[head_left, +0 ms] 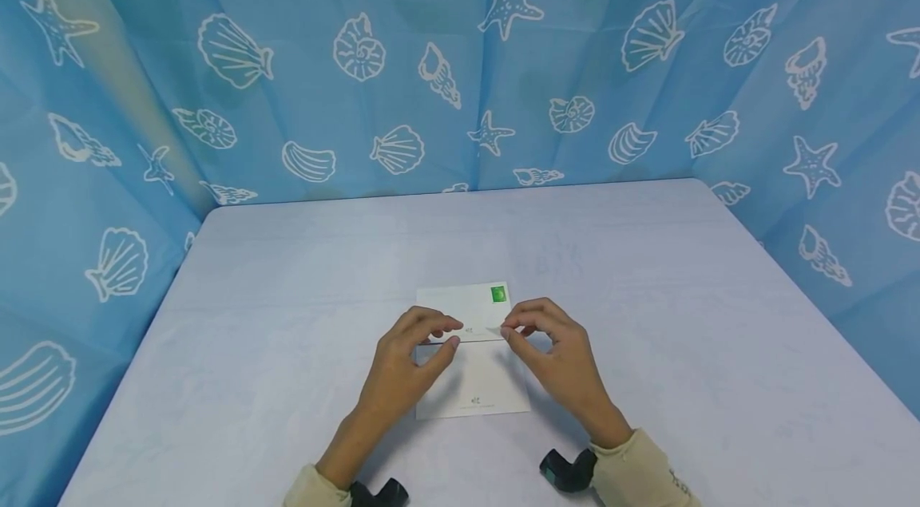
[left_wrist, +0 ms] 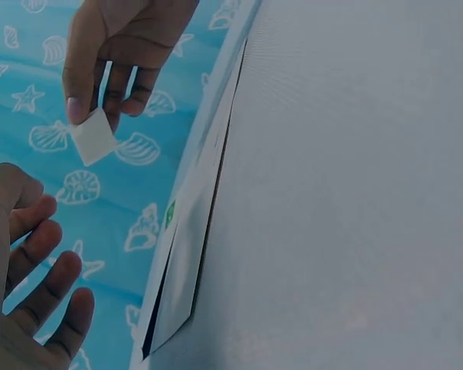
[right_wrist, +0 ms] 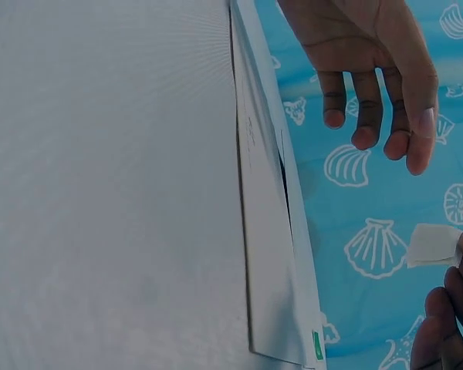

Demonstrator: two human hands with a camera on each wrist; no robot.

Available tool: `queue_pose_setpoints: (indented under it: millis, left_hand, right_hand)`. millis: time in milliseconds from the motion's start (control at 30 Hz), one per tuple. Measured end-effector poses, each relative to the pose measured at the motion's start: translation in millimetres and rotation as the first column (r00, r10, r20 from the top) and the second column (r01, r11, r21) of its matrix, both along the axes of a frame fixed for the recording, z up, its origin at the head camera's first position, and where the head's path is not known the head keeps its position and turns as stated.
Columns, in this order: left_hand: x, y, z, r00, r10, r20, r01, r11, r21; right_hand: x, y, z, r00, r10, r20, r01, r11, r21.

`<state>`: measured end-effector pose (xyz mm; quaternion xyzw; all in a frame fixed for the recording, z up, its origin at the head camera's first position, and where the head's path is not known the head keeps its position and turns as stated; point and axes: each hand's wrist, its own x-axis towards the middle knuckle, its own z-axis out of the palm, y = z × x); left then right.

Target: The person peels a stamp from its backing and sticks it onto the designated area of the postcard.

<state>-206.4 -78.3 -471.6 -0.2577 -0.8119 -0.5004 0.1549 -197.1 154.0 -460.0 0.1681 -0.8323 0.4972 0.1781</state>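
Two white rectangular cards lie one behind the other on the table. The back card point(head_left: 453, 299) bears a green stamp point(head_left: 498, 294) in its upper right corner; the front card point(head_left: 460, 379) has a small printed mark near its lower edge. My right hand point(head_left: 559, 351) pinches a small white paper square point(left_wrist: 93, 140) between thumb and forefinger, above the cards' right side. My left hand point(head_left: 402, 351) is over their left side, thumb and fingers apart and holding nothing. Fingers partly cover both cards in the head view.
A white-covered table point(head_left: 287, 275) spreads out around the cards. Blue curtains point(head_left: 446, 12) with white shell and starfish prints hang behind it and at both sides. Black wrist devices point(head_left: 568, 471) sit at the sleeve cuffs.
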Motion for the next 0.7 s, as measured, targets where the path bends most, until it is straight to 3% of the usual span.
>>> queue_pose_setpoints:
  millis: [700]
  left_hand:
    - [1.9,3.7,1.9,0.999,-0.038,-0.039,0.038,0.999,0.0]
  right_hand:
    - [3.9,-3.4,3.0,0.995,0.104,0.01,-0.104,0.994,-0.037]
